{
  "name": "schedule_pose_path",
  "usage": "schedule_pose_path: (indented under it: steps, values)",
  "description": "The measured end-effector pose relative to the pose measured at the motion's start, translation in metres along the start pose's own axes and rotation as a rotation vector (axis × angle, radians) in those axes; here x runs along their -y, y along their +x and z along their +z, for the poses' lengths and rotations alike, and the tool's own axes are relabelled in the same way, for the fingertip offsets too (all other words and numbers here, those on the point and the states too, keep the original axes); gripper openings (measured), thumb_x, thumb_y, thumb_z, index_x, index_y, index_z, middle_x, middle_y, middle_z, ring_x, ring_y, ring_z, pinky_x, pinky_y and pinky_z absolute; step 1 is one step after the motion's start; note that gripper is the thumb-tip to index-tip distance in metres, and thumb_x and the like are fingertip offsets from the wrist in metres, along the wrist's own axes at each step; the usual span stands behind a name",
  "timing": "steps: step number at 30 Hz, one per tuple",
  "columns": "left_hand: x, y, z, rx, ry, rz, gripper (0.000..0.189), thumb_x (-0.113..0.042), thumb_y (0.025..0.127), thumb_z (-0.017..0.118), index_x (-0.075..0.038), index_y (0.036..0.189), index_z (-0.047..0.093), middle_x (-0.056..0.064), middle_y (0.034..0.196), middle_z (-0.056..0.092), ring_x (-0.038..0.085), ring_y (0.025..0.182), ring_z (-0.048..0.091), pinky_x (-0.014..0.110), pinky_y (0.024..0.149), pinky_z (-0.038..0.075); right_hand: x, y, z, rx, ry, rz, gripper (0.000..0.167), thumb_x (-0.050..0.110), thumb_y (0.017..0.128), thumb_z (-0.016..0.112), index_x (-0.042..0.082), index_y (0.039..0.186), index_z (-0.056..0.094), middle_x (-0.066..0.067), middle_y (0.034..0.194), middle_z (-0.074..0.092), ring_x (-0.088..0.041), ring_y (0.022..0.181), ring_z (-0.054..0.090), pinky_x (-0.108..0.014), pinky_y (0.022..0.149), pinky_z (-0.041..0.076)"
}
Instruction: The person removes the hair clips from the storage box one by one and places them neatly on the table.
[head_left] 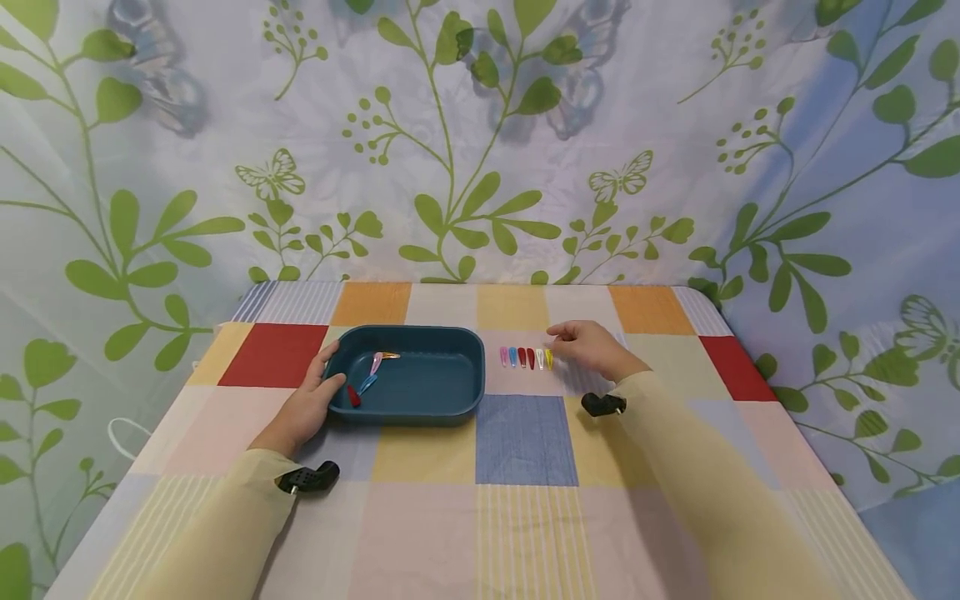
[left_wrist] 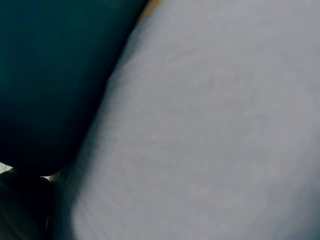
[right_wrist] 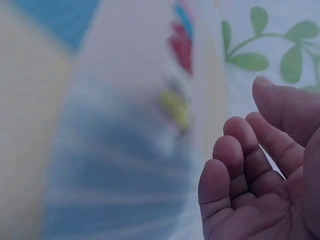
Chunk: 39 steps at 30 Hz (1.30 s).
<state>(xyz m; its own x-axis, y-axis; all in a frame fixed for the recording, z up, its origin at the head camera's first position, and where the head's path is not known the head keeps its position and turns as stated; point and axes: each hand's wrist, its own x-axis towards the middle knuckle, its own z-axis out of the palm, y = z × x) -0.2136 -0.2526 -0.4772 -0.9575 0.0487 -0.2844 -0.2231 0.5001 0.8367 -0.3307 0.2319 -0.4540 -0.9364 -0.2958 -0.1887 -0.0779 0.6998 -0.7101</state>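
Note:
A dark teal plastic tray [head_left: 431, 379] stands on the patchwork tablecloth. My left hand [head_left: 302, 408] grips its left end, thumb over the rim. Inside, toward that end, lie hair clips: a pink clip [head_left: 377, 362], an orange clip [head_left: 390, 356], a blue clip [head_left: 367, 383] and a red clip [head_left: 353, 396]. Right of the tray is a row of snap hair clips in pink, blue, red, white and yellow. Beside the yellow clip [head_left: 549, 359] at the row's right end, my right hand [head_left: 588, 346] hovers with loosely bent fingers. The right wrist view shows that hand [right_wrist: 260, 185] holding nothing.
The tablecloth [head_left: 420, 525] has coloured and striped squares. A curtain [head_left: 480, 108] printed with leaves and butterflies hangs behind and around the table. A white cable loop [head_left: 123, 425] shows at the left edge. The left wrist view is mostly blurred cloth and tray wall [left_wrist: 55, 75].

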Motion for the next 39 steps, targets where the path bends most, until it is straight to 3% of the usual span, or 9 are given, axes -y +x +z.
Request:
schedule_pose_path:
  steps: [10, 19, 23, 30, 39]
  values:
    - [0.001, 0.001, 0.0, -0.014, -0.015, 0.006, 0.07, -0.043, 0.112, 0.039, -0.052, 0.165, -0.005, 0.011, 0.179, -0.006, 0.05, 0.162, 0.0, 0.083, 0.117, 0.022, 0.059, 0.009, 0.002, 0.055, 0.085, -0.144, 0.049, 0.021, 0.104, 0.068, 0.006, 0.149, 0.059, -0.016, 0.136, 0.067, -0.031, 0.129, 0.062, -0.048, 0.111, 0.052]
    - [0.002, 0.003, -0.001, -0.023, -0.032, 0.011, 0.069, -0.041, 0.112, 0.04, -0.053, 0.165, -0.002, 0.009, 0.179, -0.005, 0.048, 0.162, -0.001, 0.083, 0.118, 0.02, 0.109, 0.022, 0.026, 0.15, 0.046, -0.239, 0.05, 0.02, 0.103, 0.069, 0.009, 0.15, 0.059, -0.013, 0.138, 0.069, -0.026, 0.127, 0.067, -0.042, 0.105, 0.056]
    - [0.003, 0.003, -0.001, -0.025, -0.023, 0.013, 0.069, -0.043, 0.112, 0.04, -0.053, 0.165, -0.002, 0.009, 0.179, -0.003, 0.048, 0.162, 0.001, 0.083, 0.118, 0.02, 0.128, 0.025, 0.038, 0.189, 0.039, -0.264, 0.049, 0.019, 0.102, 0.071, 0.01, 0.148, 0.061, -0.011, 0.138, 0.07, -0.026, 0.131, 0.065, -0.043, 0.109, 0.055]
    - [0.003, 0.002, -0.001, -0.022, -0.027, 0.024, 0.068, -0.042, 0.112, 0.039, -0.048, 0.167, -0.002, 0.011, 0.179, -0.002, 0.049, 0.162, 0.0, 0.084, 0.118, 0.016, 0.152, 0.036, 0.06, 0.237, 0.007, -0.309, 0.049, 0.018, 0.102, 0.07, 0.008, 0.149, 0.061, -0.014, 0.139, 0.07, -0.025, 0.133, 0.065, -0.04, 0.111, 0.054]
    - [0.004, 0.002, 0.001, -0.026, -0.029, 0.01, 0.068, -0.041, 0.112, 0.039, -0.051, 0.166, -0.002, 0.01, 0.179, -0.002, 0.048, 0.162, 0.002, 0.082, 0.119, 0.019, 0.176, 0.044, 0.085, 0.313, -0.001, -0.346, 0.051, 0.017, 0.101, 0.071, 0.007, 0.15, 0.059, -0.016, 0.141, 0.069, -0.026, 0.132, 0.065, -0.039, 0.109, 0.055]
